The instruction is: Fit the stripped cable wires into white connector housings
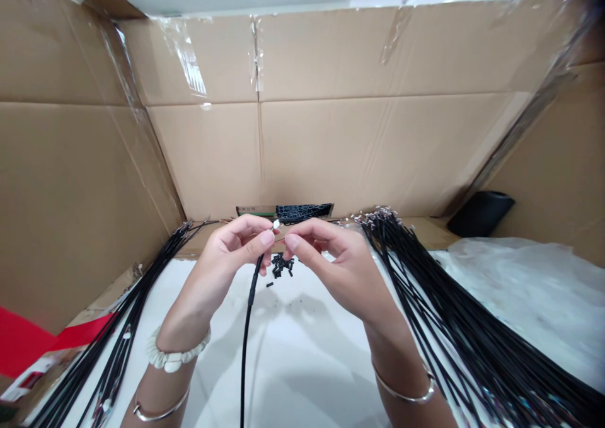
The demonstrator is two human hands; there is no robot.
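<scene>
Black cord (249, 327) pinched in left hand (236, 258), white tip (276, 224) showing; right hand (331, 264) half-closed beside, grip unclear.

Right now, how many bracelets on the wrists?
3: white beaded bracelet and silver bangle on the left wrist, another silver bangle on the right wrist.

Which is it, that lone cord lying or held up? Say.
Held up: the black cord rises between the left hand and right hand.
</scene>
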